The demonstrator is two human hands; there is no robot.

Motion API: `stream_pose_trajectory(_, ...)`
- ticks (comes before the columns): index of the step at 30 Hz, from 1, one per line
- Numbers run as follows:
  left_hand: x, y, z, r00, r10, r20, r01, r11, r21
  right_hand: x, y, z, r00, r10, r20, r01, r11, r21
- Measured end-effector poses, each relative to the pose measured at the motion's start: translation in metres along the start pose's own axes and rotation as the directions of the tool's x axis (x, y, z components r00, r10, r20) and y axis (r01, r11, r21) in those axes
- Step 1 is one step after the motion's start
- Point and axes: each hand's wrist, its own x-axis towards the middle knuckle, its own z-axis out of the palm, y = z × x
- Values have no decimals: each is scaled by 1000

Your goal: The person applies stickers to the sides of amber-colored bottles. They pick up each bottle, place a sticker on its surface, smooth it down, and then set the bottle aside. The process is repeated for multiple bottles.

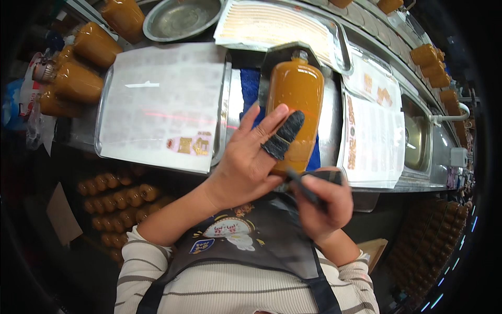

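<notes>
An amber bottle with a clear neck lies in front of me, its neck end in a black angular holder. My left hand rests on its left side and lower part, fingers stretched out. Black covers are wrapped around fingers of that hand. My right hand is closed around a slim dark tool, whose tip is by the bottle's lower end. Motion blurs the tool, so its exact kind is unclear. Blue cloth shows beneath the bottle.
A tray at left holds a pale sheet with a few gold-and-pink labels. More label sheets lie at right, before a sink. Behind are a metal bowl and stacked sheets. Amber bottles stand at far left.
</notes>
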Motion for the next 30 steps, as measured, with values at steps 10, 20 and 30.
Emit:
stream_pose_trajectory(10, 32, -7, -57, 985, -161, 61, 170, 962, -215, 9, 8, -28, 958, 2, 287, 5, 1000, -22)
stream_pose_trajectory(20, 120, -161, -57, 641, -688, -341, 757, 640, 132, 24, 23, -37, 756, 652, -63, -580, 710, 399)
stream_pose_trajectory(30, 108, -175, -67, 678, -644, -355, 697, 716, 33, 36, 49, -45, 734, 677, -52, -588, 671, 452)
